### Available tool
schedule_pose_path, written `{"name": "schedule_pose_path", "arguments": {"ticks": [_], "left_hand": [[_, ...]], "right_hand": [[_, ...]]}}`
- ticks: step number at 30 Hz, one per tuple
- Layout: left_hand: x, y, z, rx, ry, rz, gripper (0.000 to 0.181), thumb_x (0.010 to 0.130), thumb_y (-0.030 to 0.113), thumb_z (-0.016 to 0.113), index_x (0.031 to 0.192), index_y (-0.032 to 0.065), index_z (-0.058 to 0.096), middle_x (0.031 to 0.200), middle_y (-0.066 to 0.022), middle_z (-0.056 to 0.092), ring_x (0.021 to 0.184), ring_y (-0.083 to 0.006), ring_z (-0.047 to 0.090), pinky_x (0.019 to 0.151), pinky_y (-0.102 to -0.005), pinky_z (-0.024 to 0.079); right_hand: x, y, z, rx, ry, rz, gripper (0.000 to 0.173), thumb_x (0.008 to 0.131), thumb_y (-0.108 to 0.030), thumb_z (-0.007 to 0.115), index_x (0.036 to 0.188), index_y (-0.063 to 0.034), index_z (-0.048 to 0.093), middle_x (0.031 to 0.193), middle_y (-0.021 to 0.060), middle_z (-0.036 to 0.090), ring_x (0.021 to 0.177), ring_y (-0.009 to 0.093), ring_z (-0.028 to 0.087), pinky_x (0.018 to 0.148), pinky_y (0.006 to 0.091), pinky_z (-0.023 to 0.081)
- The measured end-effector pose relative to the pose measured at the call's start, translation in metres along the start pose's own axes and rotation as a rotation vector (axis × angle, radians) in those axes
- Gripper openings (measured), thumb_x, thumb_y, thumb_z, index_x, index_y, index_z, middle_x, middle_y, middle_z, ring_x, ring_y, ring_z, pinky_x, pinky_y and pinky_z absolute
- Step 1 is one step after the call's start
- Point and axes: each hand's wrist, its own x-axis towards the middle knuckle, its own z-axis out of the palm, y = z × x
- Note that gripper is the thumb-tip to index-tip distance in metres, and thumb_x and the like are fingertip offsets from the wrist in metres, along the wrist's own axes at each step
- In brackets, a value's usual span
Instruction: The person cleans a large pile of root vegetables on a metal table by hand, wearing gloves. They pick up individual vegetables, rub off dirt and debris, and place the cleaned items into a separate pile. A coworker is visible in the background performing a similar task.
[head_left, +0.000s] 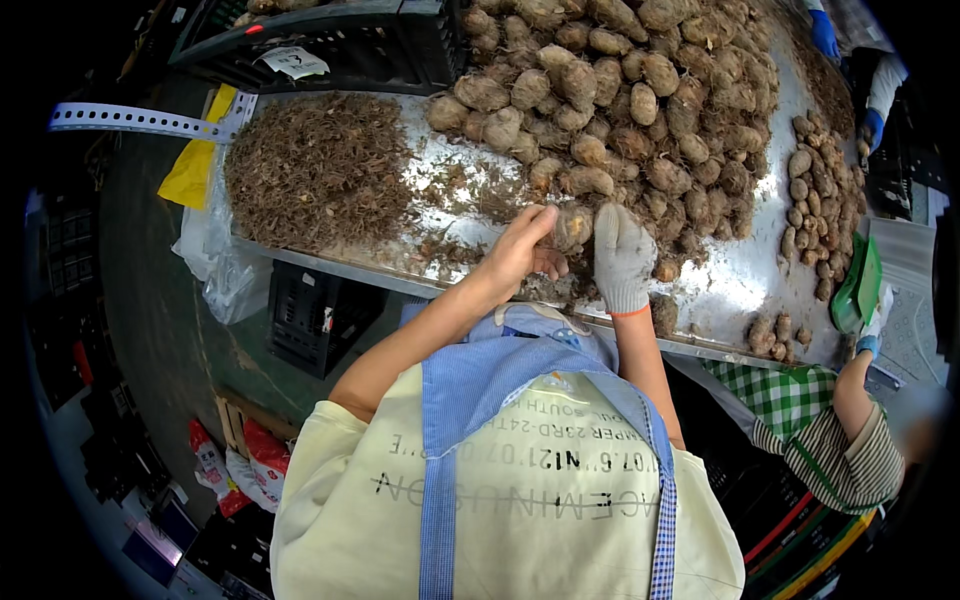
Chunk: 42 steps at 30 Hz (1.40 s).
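Observation:
A brown, hairy taro corm (571, 227) is between my hands at the near edge of a metal table (727, 281). My bare left hand (530, 244) touches its left side, thumb up and fingers curled below. My right hand (624, 251), in a light knitted glove with an orange cuff, is at its right side; its fingertips are partly hidden, so its grip is unclear. Just beyond my hands lies a large heap of taro corms (637, 97). To the left on the table is a pile of dry root fibres and peelings (319, 172).
A black plastic crate (360, 56) stands at the back left, another (319, 315) below the table. Smaller corms (817, 202) lie at the right. A co-worker in a striped top (862, 457) is near a green scoop (859, 285); another person's blue-gloved hands (825, 34) show at the far right.

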Motion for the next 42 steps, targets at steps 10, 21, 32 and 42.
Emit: {"name": "schedule_pose_path", "arguments": {"ticks": [10, 21, 32, 42], "left_hand": [[0.002, 0.009, -0.004, -0.353, -0.026, -0.212, 0.052, 0.093, 0.055, 0.033, 0.105, 0.0095, 0.054, 0.064, -0.0057, 0.048, 0.060, -0.0205, 0.045, 0.056, -0.0298, 0.035], [0.006, 0.001, -0.005, -0.276, -0.070, -0.238, 0.049, 0.092, 0.056, 0.032, 0.101, 0.0130, 0.054, 0.060, -0.0032, 0.041, 0.058, -0.0175, 0.039, 0.054, -0.0273, 0.031], [-0.008, 0.017, 0.010, 0.613, 0.060, 0.522, 0.043, 0.073, 0.009, 0.071, 0.112, 0.0061, 0.053, 0.102, -0.0084, 0.056, 0.088, -0.0166, 0.059, 0.073, -0.0281, 0.049], [-0.006, 0.015, 0.007, 0.711, 0.132, 0.618, 0.048, 0.068, -0.002, 0.069, 0.112, 0.0067, 0.053, 0.112, -0.0087, 0.054, 0.103, -0.0218, 0.056, 0.084, -0.0316, 0.047]], "right_hand": [[0.014, 0.004, -0.018, 0.061, -0.142, 0.312, 0.022, 0.088, -0.020, 0.058, 0.095, -0.0002, 0.062, 0.086, 0.0170, 0.061, 0.076, 0.032, 0.061, 0.071, 0.0384, 0.049], [0.018, -0.026, -0.033, 0.465, -0.288, 0.320, 0.021, 0.090, -0.019, 0.049, 0.089, -0.0007, 0.059, 0.083, 0.0176, 0.061, 0.078, 0.034, 0.061, 0.068, 0.0383, 0.048], [0.016, 0.007, -0.028, 0.482, -0.151, 0.406, 0.027, 0.095, -0.014, 0.042, 0.117, -0.0020, 0.052, 0.109, 0.0164, 0.059, 0.101, 0.028, 0.058, 0.085, 0.0351, 0.045], [0.013, -0.011, -0.033, 0.985, -0.369, 0.645, 0.046, 0.087, -0.027, 0.059, 0.123, -0.0010, 0.047, 0.103, 0.0120, 0.059, 0.095, 0.019, 0.057, 0.083, 0.0310, 0.046]]}}
